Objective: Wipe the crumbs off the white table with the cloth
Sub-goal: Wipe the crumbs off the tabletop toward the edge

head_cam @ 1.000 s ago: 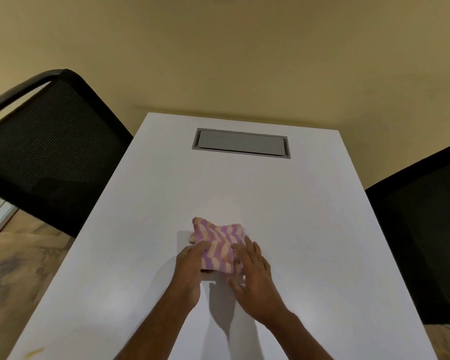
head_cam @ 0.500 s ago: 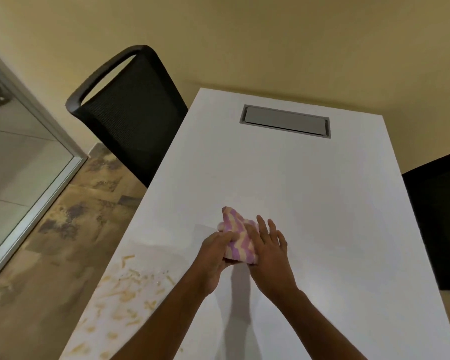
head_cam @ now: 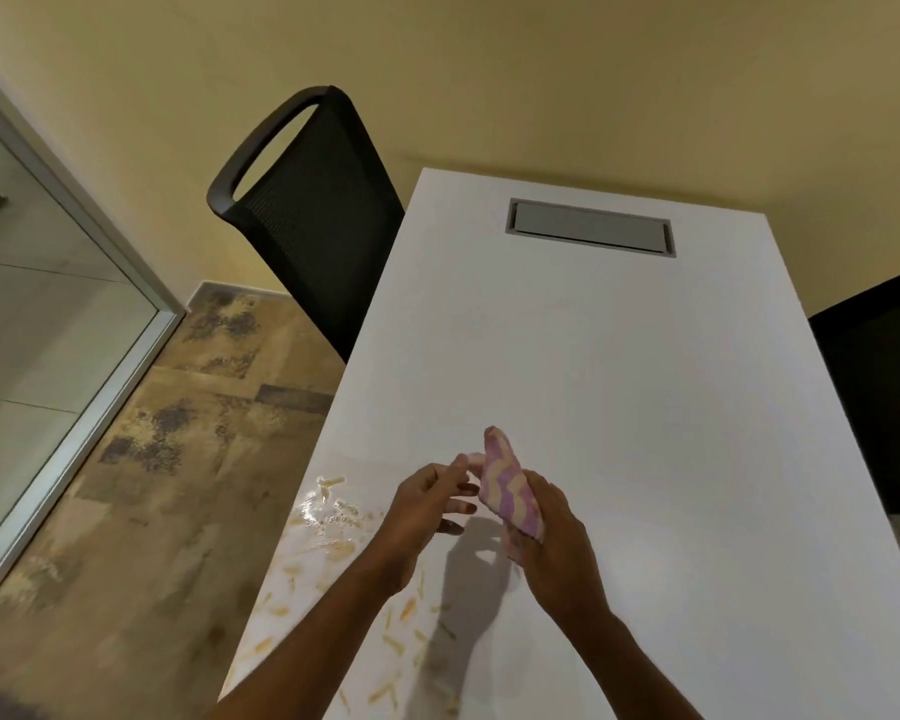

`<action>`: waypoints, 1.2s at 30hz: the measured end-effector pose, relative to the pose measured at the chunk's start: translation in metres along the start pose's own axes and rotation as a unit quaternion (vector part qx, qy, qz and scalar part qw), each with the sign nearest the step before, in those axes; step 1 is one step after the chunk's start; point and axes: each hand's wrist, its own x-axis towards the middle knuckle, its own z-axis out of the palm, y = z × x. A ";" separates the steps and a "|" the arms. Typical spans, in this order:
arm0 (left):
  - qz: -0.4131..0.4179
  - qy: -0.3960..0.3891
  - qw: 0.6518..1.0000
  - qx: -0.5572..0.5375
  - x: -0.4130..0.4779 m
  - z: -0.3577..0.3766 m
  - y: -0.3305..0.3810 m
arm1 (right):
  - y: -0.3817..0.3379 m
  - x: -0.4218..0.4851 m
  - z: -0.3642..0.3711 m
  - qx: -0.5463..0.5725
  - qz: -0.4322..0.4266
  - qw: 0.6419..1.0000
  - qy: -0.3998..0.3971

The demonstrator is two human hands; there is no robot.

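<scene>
Crumbs [head_cam: 333, 532] along table [head_cam: 645, 407] left edge | right hand [head_cam: 557, 543] grips cloth [head_cam: 510, 491]

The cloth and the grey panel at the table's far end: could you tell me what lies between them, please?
Nothing: in the head view, only bare white table stretches from the cloth to the grey panel. The crumbs lie left of the hands instead.

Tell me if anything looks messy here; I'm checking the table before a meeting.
Yes. Pale crumbs lie scattered along the table's near left edge, unwiped. The cloth is lifted off the surface in the right hand.
</scene>
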 end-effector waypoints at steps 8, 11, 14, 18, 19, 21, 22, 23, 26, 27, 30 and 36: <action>0.153 0.122 0.969 0.152 -0.031 -0.041 -0.041 | -0.009 -0.043 0.012 -0.016 0.030 0.999 0.021; 0.184 0.140 0.948 0.217 -0.051 -0.059 -0.059 | -0.006 -0.065 0.017 -0.040 0.022 0.998 0.050; 0.224 0.158 0.926 0.260 -0.078 -0.076 -0.077 | -0.005 -0.094 0.025 -0.037 0.029 0.996 0.074; 0.259 0.150 0.894 0.334 -0.105 -0.097 -0.092 | -0.003 -0.135 0.038 -0.046 0.041 0.992 0.109; 0.248 0.145 0.889 0.356 -0.110 -0.102 -0.095 | -0.002 -0.144 0.042 -0.049 0.049 0.991 0.113; 0.237 0.140 0.881 0.385 -0.116 -0.112 -0.099 | -0.002 -0.162 0.048 -0.060 0.064 0.988 0.126; 0.236 0.139 0.878 0.392 -0.117 -0.116 -0.099 | -0.003 -0.171 0.050 -0.071 0.067 0.986 0.138; 0.237 0.138 0.875 0.399 -0.118 -0.120 -0.100 | -0.004 -0.178 0.052 -0.084 0.065 0.983 0.152; 0.241 0.125 0.864 0.424 -0.119 -0.130 -0.100 | -0.007 -0.197 0.058 -0.120 0.059 0.976 0.173; 0.243 0.117 0.861 0.431 -0.118 -0.134 -0.101 | -0.008 -0.200 0.060 -0.127 0.064 0.974 0.174; 0.236 0.097 0.862 0.438 -0.110 -0.148 -0.100 | -0.014 -0.205 0.070 -0.130 0.093 0.970 0.181; 0.263 0.063 0.847 0.457 -0.075 -0.190 -0.090 | -0.041 -0.190 0.107 -0.059 0.164 0.958 0.229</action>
